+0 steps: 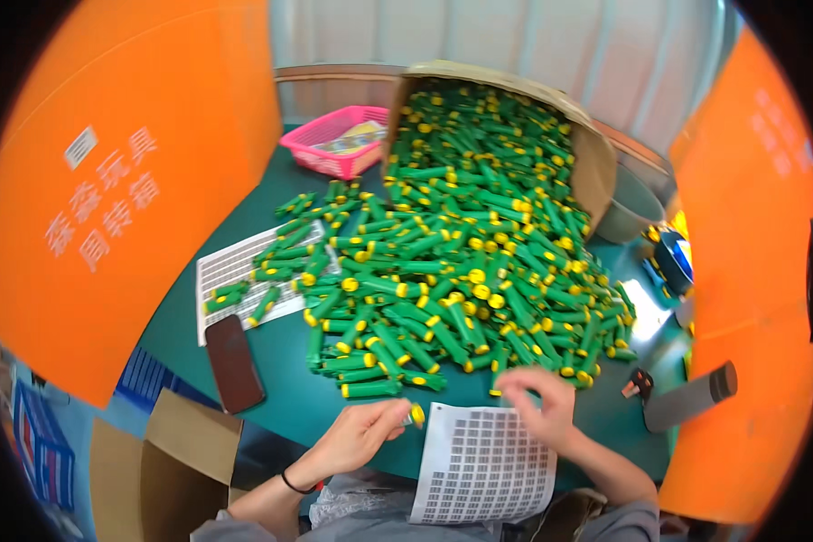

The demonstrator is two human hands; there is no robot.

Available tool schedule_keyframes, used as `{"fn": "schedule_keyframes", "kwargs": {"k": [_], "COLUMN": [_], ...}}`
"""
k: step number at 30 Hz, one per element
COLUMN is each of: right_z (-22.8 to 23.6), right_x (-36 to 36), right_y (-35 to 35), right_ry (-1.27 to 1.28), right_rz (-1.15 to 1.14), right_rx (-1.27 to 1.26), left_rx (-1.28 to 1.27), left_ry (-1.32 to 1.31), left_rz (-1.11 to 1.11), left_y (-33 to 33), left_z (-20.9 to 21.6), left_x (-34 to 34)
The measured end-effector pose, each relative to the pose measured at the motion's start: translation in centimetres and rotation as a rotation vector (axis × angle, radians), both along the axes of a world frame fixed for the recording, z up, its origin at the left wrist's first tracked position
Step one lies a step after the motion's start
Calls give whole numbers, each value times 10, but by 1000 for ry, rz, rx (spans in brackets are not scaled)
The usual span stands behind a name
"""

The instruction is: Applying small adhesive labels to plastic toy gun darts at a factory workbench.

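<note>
My left hand is closed on a small green toy tube, its yellow end sticking out past the fingertips at the table's near edge. Above a white sheet of printed labels, my right hand has its thumb and forefinger bent together; whatever is between them is too small to make out. The label sheet hangs over the near edge toward my lap. Just beyond both hands spreads a big heap of green tubes with yellow ends, spilling from a tipped cardboard box.
A dark phone and another label sheet, partly under tubes, lie at left. Behind them is a pink basket. A grey bottle and a bucket stand right. Orange crates flank the table; an open carton sits lower left.
</note>
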State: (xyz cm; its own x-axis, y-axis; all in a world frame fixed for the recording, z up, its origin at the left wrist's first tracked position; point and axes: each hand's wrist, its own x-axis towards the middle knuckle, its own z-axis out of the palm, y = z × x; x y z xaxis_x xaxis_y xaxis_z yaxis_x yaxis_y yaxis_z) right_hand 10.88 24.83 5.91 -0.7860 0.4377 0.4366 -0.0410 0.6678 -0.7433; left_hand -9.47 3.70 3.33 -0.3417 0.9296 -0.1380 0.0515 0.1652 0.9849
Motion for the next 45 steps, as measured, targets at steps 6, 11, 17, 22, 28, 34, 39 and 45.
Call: {"fn": "schedule_keyframes", "kwargs": {"k": [6,11,17,22,28,34,39,45], "right_z": [-38,-56,-53,17,41,-9,22,65], "right_x": [-8,-11,-4,-8,28,4,27,-7], "right_y": [-31,-22,-18,102,407,497,524,394], "right_ry": [-83,-53,-71,163,814,856,868,551], "right_rz": [266,253,338,-70,-739,-478,-692,-1057], "right_rx": [79,66,-55,-555,-1157,-1188,-934,-223], "left_rx": [-10,69,82,171,284,162,169,122], "left_ry": [81,338,408,344,494,390,371,395], "left_rz": [82,54,-338,-295,-284,-327,-348,-277], "left_y": [31,44,9,32,34,35,42,31], "left_z": [37,57,21,-4,-4,-5,10,6], "left_x": [-67,-62,37,66,70,70,71,68]}}
